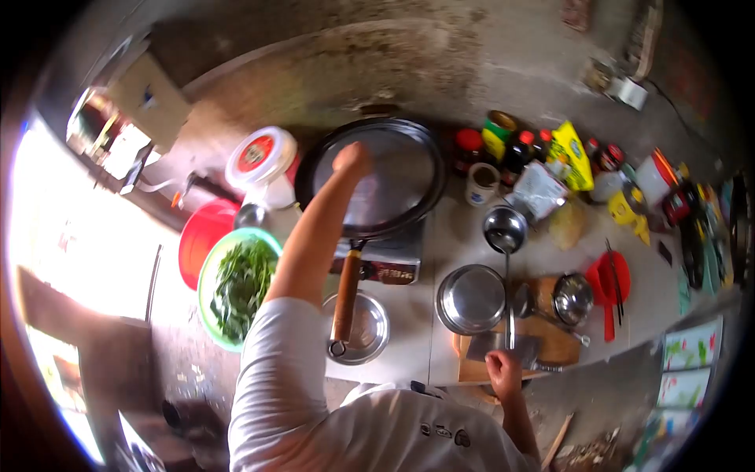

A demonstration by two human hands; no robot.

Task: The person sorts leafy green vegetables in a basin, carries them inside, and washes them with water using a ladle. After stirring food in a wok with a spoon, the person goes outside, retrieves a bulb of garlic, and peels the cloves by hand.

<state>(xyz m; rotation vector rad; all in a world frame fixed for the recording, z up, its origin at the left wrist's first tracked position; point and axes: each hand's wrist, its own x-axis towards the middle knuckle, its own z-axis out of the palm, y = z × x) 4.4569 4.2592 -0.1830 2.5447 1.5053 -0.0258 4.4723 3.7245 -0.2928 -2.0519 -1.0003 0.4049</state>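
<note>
My left hand [351, 160] is closed above the left part of a large round black pan [393, 177]. Whatever its fingers hold, if anything, is hidden. The pan sits on a stove [401, 263], its wooden handle [346, 295] pointing toward me over a shallow metal bowl [370, 330]. Close to the table's front edge, my right hand [503, 373] is closed beside the handle end of a long metal ladle [504, 230]. I cannot make out what it grips. Under the ladle handle, a dark flat blade [491, 347] lies on a wooden cutting board [560, 342].
Leafy greens [244, 287] fill a green-rimmed basin at left, beside a red bucket [206, 236] and a white tub [263, 157]. A metal pot [472, 299] stands mid-table. Bottles and a yellow packet [572, 157] line the back wall. A red scoop [609, 279] holds chopsticks.
</note>
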